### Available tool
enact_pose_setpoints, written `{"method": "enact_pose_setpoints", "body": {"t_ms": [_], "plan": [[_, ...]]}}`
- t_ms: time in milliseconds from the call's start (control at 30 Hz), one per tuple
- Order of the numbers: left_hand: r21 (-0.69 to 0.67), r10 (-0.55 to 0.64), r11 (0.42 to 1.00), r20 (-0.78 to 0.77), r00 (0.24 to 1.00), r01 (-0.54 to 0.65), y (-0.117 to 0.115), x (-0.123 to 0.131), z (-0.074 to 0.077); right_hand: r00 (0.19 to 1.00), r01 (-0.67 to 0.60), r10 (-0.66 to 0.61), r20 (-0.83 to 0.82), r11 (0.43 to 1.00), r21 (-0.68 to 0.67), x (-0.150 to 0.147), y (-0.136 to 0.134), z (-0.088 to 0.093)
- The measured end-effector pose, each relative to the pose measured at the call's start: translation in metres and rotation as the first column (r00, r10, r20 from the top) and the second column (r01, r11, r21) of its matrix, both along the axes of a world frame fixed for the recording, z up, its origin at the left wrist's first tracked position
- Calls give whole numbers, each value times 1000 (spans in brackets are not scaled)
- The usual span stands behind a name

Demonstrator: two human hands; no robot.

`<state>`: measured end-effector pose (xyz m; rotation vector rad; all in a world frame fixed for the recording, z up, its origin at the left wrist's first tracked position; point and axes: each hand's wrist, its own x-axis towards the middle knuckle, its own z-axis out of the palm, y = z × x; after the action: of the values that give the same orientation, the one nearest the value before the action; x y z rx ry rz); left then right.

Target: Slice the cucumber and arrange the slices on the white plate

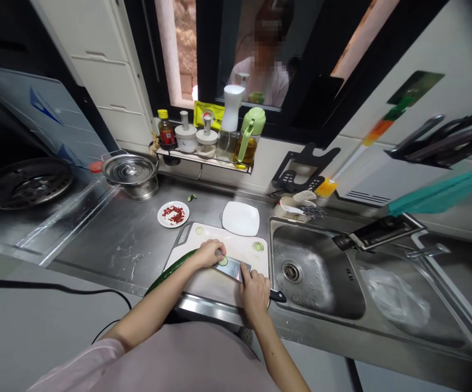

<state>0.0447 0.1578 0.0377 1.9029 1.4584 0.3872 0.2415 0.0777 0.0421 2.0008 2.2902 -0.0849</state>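
My right hand [255, 288] is wrapped round the black handle of a kitchen knife [233, 269], its forefinger lying along the flat blade. At the far end of the blade, the bent fingers of my left hand [210, 253] close on a thin cucumber slice [223, 262], which lies against the metal. A long green cucumber [172, 270] rests partly under my left forearm, across the left edge of the white cutting board [215, 286]. One pale slice [199, 231] lies at the board's far left, and several overlapping slices [257, 246] at its far right.
Beyond the board stand a white square plate [240, 218] and a small plate [162, 215] with chopped red pieces. Cucumber scraps [191, 197] lie behind. The sink [321, 272] adjoins on the right; a metal pot [138, 185] and stove pan [23, 182] are left. A condiment shelf [203, 159] hangs behind.
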Motion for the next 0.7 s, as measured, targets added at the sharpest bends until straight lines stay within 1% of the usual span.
{"method": "enact_pose_setpoints", "body": {"t_ms": [67,167,233,300,433,567,633,700], "plan": [[-22,16,1000,33,999,-15,2,-1,-1,1000,-20,20,3,1000,4,0,3,1],[-94,47,995,105,993,-37,5,-3,-5,999,-53,53,8,999,7,1,7,3],[-140,40,990,132,990,-21,7,-4,-10,997,-72,72,11,997,6,3,9,3],[-165,3,986,126,992,18,10,-5,-13,996,-90,90,12,996,7,5,11,2],[-139,-62,988,70,996,72,14,-6,-17,993,-116,116,10,993,13,8,14,0],[-137,-78,987,47,996,84,16,-5,-17,992,-125,125,5,992,16,8,15,1],[-116,-66,991,56,996,72,19,-5,-17,992,-127,127,2,992,18,7,15,3],[-67,0,998,75,997,5,25,-9,-18,992,-124,124,-1,992,19,8,16,4]]}}
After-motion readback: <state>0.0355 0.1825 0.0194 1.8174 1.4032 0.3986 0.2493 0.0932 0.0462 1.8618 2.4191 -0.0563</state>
